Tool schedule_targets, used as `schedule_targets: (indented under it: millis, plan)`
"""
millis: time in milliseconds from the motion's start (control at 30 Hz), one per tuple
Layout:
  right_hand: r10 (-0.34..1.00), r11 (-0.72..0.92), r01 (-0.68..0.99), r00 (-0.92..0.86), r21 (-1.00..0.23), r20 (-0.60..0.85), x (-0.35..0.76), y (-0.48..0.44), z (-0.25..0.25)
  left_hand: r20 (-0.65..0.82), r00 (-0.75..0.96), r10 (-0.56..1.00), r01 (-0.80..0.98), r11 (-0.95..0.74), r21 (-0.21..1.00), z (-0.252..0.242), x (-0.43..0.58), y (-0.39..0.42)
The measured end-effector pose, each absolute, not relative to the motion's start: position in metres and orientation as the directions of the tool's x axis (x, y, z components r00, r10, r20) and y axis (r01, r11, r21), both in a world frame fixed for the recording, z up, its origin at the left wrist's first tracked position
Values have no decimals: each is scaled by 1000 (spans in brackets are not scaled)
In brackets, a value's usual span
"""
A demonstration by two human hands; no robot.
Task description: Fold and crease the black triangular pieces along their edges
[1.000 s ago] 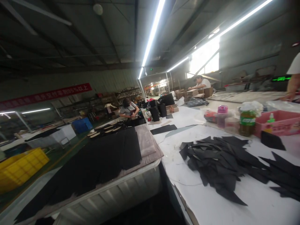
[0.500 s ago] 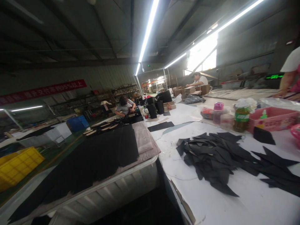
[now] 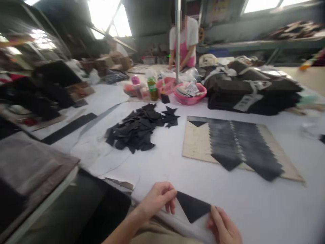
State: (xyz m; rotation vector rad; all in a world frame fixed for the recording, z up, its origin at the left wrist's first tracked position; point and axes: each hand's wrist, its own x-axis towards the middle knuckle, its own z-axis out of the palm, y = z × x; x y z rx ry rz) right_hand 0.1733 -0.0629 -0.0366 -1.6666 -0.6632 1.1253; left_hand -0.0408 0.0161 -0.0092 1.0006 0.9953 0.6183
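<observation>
Near the table's front edge, a black triangular piece of sheet material (image 3: 193, 206) is stretched between my hands, its point toward me. My left hand (image 3: 161, 199) pinches its left corner between thumb and finger. At the opposite corner, my right hand (image 3: 224, 225) grips with closed fingers. Ahead and to the right lies a beige board (image 3: 196, 142) bearing overlapping rows of black pieces (image 3: 224, 142) with zigzag edges, plus a single black triangle (image 3: 198, 123). A loose heap of similar black pieces (image 3: 137, 127) lies ahead to the left.
Beyond the heap stand a pink basin (image 3: 190, 98), a green-labelled bottle (image 3: 152, 88) and a pink basket (image 3: 166, 86). Stacked black bundles (image 3: 254, 95) sit at the back right. A metal pole (image 3: 178, 44) rises mid-table; a person in a pink apron (image 3: 188, 51) stands behind it.
The view has swung right and down, bringing the board, the basin and the bundles into sight. Both my hands, holding the black triangular piece, now show; neither was visible before.
</observation>
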Motion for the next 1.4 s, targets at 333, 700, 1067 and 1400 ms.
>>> schedule_targets:
  millis: [333, 700, 1067, 1400]
  plan:
    - [795, -374, -310, 377, -874, -475, 165, -63, -18, -400, 435, 807, 131, 383, 915, -1, -38, 17]
    - [812, -363, -337, 343, -868, -473, 158, -63, -16, -497, 334, 801, 61, 508, 859, -16, -14, 4]
    - [836, -378, -319, 287, -869, -469, 155, -60, -16, -523, 262, 811, 13, 539, 842, -17, -7, 0]
    - [825, -365, -318, 324, -875, -462, 153, -63, -22, -507, 338, 793, 3, 538, 843, -22, -7, 1]
